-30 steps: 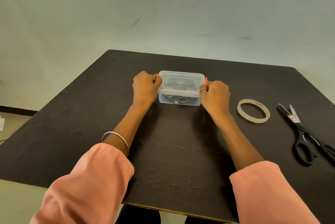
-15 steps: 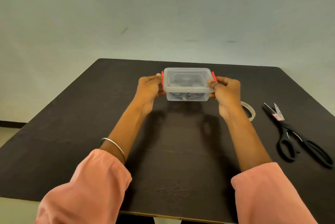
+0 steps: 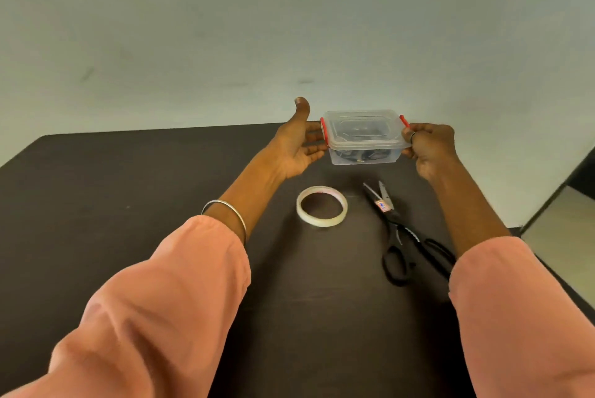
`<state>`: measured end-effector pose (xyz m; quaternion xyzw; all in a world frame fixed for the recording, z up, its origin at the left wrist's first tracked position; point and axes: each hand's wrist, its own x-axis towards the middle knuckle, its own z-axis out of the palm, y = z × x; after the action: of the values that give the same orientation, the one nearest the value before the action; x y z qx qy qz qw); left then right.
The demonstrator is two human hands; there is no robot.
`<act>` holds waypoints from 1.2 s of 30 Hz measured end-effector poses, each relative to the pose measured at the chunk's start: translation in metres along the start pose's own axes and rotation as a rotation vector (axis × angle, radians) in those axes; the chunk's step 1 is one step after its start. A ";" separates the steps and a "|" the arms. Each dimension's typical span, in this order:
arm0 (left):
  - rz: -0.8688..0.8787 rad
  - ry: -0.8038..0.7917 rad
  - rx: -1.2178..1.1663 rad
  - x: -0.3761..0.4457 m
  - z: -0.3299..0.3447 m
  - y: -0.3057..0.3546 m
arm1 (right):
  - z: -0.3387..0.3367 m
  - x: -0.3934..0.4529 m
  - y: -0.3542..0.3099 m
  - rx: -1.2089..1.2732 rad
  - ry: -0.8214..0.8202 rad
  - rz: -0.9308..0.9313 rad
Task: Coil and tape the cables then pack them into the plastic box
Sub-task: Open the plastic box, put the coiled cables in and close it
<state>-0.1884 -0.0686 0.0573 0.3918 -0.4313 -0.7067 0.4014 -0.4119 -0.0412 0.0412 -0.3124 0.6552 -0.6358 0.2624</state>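
A clear plastic box with a closed lid and red side clips hangs above the far right part of the dark table. Dark coiled cables show through its wall. My left hand lies flat against the box's left end, fingers straight and thumb pointing up. My right hand grips the right end with curled fingers, just below the red clip.
A ring of pale tape lies flat on the table below the box. Black scissors lie to its right, blades pointing away from me. The table's right edge runs close by my right forearm, with floor beyond.
The box has left the table and travelled to the right, held up between both hands. My left hand has opened out from a curled grip. The view has turned right.
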 end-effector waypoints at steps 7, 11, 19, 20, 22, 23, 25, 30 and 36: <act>-0.030 -0.017 0.006 0.036 0.028 -0.012 | -0.014 0.033 0.021 -0.053 -0.045 0.007; -0.045 -0.013 0.024 0.042 0.026 -0.019 | -0.011 0.037 0.031 -0.063 -0.068 0.021; 0.104 0.176 0.521 0.017 0.004 -0.024 | -0.025 0.020 0.028 -0.222 0.076 0.052; 0.156 0.244 0.663 0.009 -0.003 -0.026 | -0.028 0.013 0.026 -0.231 0.089 0.042; 0.267 0.382 0.866 -0.011 -0.018 -0.034 | -0.035 -0.004 0.022 -0.278 0.039 0.013; 0.317 0.423 0.929 -0.022 -0.025 -0.039 | -0.038 -0.013 0.022 -0.311 -0.005 0.001; 0.367 0.383 1.044 -0.044 -0.036 -0.047 | -0.042 -0.033 0.024 -0.386 -0.098 -0.007; 0.373 0.082 1.366 -0.075 -0.042 -0.077 | -0.036 -0.083 0.037 -0.724 -0.179 0.037; 0.441 0.206 1.360 -0.081 -0.030 -0.094 | -0.021 -0.126 0.047 -1.135 -0.060 -0.086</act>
<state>-0.1527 0.0251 -0.0225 0.5234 -0.8046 -0.1442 0.2406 -0.3465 0.0663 -0.0113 -0.4489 0.8730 -0.1852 0.0459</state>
